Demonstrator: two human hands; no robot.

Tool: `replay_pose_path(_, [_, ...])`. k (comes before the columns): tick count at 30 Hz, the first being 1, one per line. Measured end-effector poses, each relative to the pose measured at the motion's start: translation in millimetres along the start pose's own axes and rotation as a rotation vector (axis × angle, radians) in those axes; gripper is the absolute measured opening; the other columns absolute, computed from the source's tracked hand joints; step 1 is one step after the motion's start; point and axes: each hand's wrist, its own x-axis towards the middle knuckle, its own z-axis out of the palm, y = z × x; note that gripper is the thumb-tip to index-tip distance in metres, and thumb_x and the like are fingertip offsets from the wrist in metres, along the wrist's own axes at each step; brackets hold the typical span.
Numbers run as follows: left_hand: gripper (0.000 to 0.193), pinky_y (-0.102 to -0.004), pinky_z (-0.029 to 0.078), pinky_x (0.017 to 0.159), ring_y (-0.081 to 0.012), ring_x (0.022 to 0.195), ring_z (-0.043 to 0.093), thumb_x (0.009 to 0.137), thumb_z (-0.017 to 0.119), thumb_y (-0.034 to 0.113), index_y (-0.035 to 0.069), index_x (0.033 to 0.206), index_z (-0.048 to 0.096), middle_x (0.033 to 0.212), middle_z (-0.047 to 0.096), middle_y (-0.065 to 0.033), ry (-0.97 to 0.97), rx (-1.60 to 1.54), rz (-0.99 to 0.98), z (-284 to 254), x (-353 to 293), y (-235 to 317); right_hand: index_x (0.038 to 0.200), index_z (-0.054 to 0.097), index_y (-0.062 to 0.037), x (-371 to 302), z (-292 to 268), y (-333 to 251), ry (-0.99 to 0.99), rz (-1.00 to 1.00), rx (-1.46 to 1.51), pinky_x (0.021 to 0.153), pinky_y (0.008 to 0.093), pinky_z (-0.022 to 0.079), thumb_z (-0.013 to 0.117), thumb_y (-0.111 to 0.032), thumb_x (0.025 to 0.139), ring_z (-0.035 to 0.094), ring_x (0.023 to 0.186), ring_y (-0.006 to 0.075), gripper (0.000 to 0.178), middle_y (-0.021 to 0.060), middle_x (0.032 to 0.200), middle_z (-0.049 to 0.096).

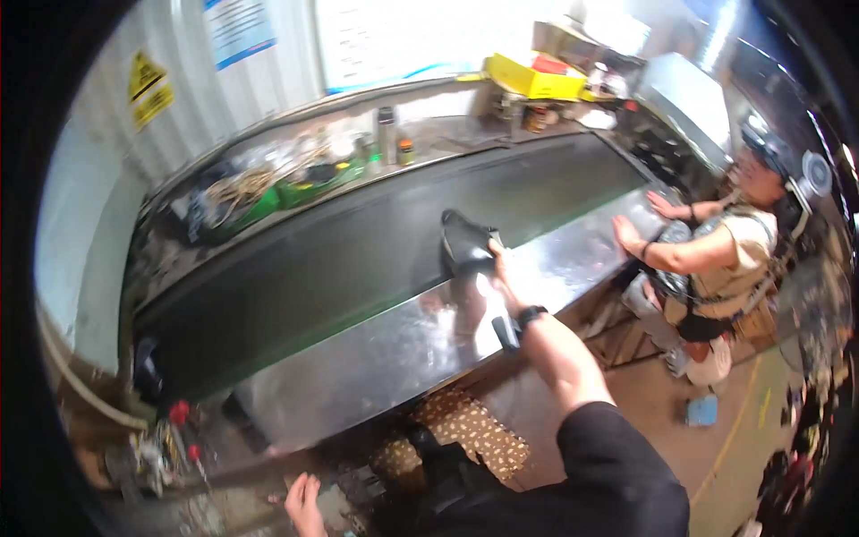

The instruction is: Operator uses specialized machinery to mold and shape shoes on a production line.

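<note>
1. Dark piece [467,246]: black, glossy, bright highlights; narrow rounded tip toward the back, broader toward the hand. Exact kind unclear, blurred.
2. Position: over the near long edge of the dark belt surface [295,300], around mid-length, where it meets the metal ledge [358,367]. Can't tell if it touches the belt.
3. Right hand [506,277]: grasping the piece by its right side; bulk of it sits left of and beyond the fingers.
4. Left hand [305,507]: released, fingers loosely bent, off the ledge's near edge, lower frame.
5. Co-worker [729,233]: both hands at the ledge's right end.
6. Writing: yellow warning sign [148,89], blue-and-white notice [240,31] and white board [398,45] on the back wall; print too blurred to read.
</note>
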Motion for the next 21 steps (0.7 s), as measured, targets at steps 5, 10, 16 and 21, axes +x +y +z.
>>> replay_pose_path(5, [0.04,-0.034,0.05,0.099,-0.0249,0.113,0.065,0.096,0.069,0.013,-0.009,0.129,0.062,0.124,0.068,-0.017,-0.156,0.38,-0.052,3.6,29.0,-39.1,0.124,0.057,-0.007,14.7,11.5,43.2,-0.165,-0.301,-0.086,0.062,0.0371,0.053,0.055,-0.031,0.098,0.062,0.07,0.0207,0.036,0.0107,0.084,0.064])
replay_pose_path(10, [0.039,-0.0342,0.052,0.097,-0.0247,0.11,0.066,0.097,0.067,0.017,-0.008,0.127,0.062,0.12,0.07,-0.0181,-0.315,0.573,0.062,15.9,67.4,-31.7,0.155,0.036,-0.0166,-176.6,78.6,53.2,-0.81,-0.597,-1.283,0.106,0.0523,0.042,0.056,-0.032,0.097,0.055,0.124,0.0376,0.063,0.0207,0.139,0.054])
replay_pose_path(16, [0.041,-0.0361,0.052,0.096,-0.029,0.11,0.067,0.097,0.067,0.022,-0.006,0.126,0.063,0.121,0.069,-0.0212,-0.474,0.729,0.15,72.2,86.9,44.8,0.159,0.028,-0.0135,-199.3,55.8,118.7,-0.9,-0.86,-1.382,0.124,0.0518,0.018,0.049,-0.037,0.102,0.034,0.148,0.0343,0.065,0.0169,0.158,0.038])
replay_pose_path(21, [0.044,-0.0339,0.053,0.097,-0.0237,0.115,0.068,0.096,0.07,0.027,-0.003,0.127,0.064,0.12,0.072,-0.0179,-0.62,0.472,0.152,93.2,119.0,26.4,0.153,0.039,-0.0102,-193.1,18.0,71.4,-0.778,-0.579,-1.433,0.118,0.0535,0.03,0.064,-0.029,0.094,0.043,0.138,0.04,0.066,0.021,0.148,0.048])
